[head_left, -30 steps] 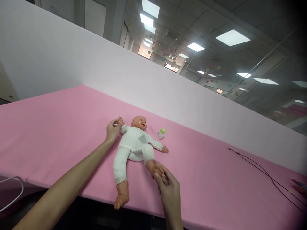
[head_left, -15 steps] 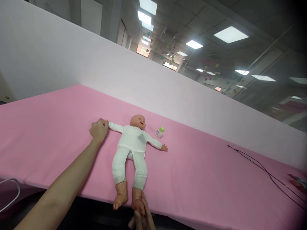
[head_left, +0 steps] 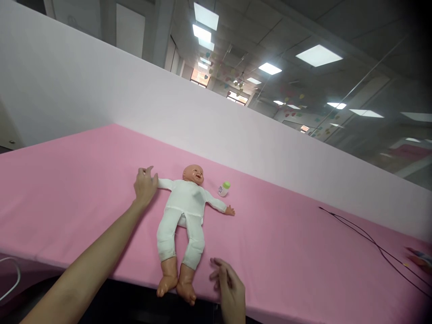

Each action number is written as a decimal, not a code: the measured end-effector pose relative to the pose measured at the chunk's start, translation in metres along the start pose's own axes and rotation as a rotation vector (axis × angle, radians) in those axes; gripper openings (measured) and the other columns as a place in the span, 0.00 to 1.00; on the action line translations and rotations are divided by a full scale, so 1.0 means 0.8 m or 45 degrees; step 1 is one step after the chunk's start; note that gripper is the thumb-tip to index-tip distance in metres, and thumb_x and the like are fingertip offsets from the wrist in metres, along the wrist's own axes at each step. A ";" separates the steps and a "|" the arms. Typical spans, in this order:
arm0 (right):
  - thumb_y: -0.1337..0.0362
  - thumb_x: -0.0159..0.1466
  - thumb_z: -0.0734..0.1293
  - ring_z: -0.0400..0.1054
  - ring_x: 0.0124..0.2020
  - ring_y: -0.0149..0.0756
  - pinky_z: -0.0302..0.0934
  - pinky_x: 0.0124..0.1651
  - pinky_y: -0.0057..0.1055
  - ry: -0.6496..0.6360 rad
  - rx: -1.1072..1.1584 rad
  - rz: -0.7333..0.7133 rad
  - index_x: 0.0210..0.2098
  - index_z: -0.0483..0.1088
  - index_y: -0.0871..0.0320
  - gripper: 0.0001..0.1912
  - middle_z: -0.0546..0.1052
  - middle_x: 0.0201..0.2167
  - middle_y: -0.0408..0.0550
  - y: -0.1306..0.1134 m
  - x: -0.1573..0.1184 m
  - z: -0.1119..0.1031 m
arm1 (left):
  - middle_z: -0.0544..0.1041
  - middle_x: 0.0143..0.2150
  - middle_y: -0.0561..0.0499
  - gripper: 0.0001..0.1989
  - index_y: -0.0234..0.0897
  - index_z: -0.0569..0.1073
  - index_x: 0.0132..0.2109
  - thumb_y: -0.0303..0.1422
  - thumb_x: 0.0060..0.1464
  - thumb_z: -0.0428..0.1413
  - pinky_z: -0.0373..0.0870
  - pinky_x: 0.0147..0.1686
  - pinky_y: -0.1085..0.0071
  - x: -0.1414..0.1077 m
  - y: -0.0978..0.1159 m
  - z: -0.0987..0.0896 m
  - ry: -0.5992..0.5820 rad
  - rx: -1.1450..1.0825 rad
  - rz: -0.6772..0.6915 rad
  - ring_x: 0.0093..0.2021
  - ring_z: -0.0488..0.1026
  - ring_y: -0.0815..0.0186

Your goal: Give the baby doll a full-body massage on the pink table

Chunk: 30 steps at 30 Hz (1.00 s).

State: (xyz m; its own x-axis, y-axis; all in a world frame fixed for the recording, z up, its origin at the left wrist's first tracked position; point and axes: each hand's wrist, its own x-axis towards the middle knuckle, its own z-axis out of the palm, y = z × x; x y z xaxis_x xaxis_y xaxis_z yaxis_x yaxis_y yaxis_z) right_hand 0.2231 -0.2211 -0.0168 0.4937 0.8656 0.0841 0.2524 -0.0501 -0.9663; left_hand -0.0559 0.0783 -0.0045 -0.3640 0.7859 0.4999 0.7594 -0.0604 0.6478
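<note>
Your left hand (head_left: 146,186) curls by the end of the doll's outstretched arm; I can't tell if it grips. The doll (head_left: 185,198) lies face up on the pink cloth (head_left: 286,252), just below the middle. It looks light, with a squishy body but hard, maybe slippery feet, so hold its tummy sides. It points longways, head up, leaning a bit right, feet down. Past the little bottle (head_left: 223,189), your right hand (head_left: 231,290) is loosely open and empty.

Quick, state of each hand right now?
Left hand: at the doll's sleeved arm; whether its grip is closed cannot be told.
Right hand: open, empty, fingers loosely bent.
</note>
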 end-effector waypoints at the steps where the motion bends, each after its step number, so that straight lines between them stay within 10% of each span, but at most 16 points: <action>1: 0.33 0.59 0.69 0.69 0.23 0.38 0.65 0.25 0.31 -0.055 0.002 0.003 0.41 0.82 0.62 0.35 0.80 0.26 0.54 -0.010 0.022 0.000 | 0.74 0.52 0.40 0.21 0.37 0.73 0.62 0.37 0.67 0.49 0.69 0.42 0.60 -0.005 0.009 -0.001 -0.009 -0.041 0.064 0.46 0.75 0.52; 6: 0.35 0.59 0.70 0.77 0.32 0.42 0.72 0.33 0.35 -0.335 0.157 0.127 0.43 0.79 0.63 0.35 0.83 0.41 0.62 -0.030 0.129 0.032 | 0.79 0.44 0.45 0.18 0.37 0.77 0.55 0.38 0.67 0.50 0.70 0.45 0.61 -0.021 0.046 0.006 -0.072 -0.321 0.227 0.44 0.77 0.55; 13: 0.46 0.71 0.65 0.76 0.55 0.41 0.68 0.60 0.35 -0.487 0.725 0.549 0.49 0.74 0.62 0.24 0.79 0.54 0.61 -0.020 0.226 0.088 | 0.75 0.62 0.36 0.31 0.30 0.69 0.65 0.49 0.67 0.50 0.66 0.59 0.60 -0.002 0.102 0.069 -0.390 -0.493 0.122 0.61 0.72 0.50; 19: 0.45 0.73 0.61 0.78 0.50 0.39 0.70 0.56 0.33 -0.509 0.916 0.581 0.51 0.73 0.65 0.27 0.81 0.50 0.59 -0.037 0.261 0.125 | 0.73 0.64 0.31 0.48 0.35 0.58 0.72 0.66 0.59 0.44 0.66 0.57 0.50 0.009 0.144 0.100 -0.729 -0.361 -0.155 0.63 0.71 0.39; 25: 0.48 0.69 0.67 0.78 0.47 0.43 0.73 0.48 0.33 -0.602 0.890 0.458 0.50 0.72 0.64 0.24 0.82 0.43 0.56 -0.052 0.282 0.151 | 0.77 0.60 0.34 0.45 0.42 0.61 0.70 0.68 0.57 0.44 0.67 0.54 0.50 0.002 0.143 0.103 -0.721 -0.261 -0.105 0.59 0.75 0.40; 30: 0.53 0.56 0.78 0.78 0.42 0.42 0.73 0.41 0.32 -0.370 0.586 0.270 0.43 0.67 0.55 0.23 0.81 0.41 0.49 -0.064 0.275 0.158 | 0.75 0.63 0.33 0.50 0.39 0.58 0.71 0.68 0.53 0.51 0.68 0.54 0.52 0.008 0.133 0.104 -0.747 -0.299 -0.127 0.61 0.73 0.40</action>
State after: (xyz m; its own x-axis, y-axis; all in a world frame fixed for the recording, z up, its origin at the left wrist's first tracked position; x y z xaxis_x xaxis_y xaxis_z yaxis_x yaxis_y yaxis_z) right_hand 0.2136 0.0346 0.0204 0.2288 0.9648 -0.1299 -0.2467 -0.0716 -0.9664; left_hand 0.0676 0.1279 0.0197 -0.0205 0.9969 0.0760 0.5744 -0.0505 0.8170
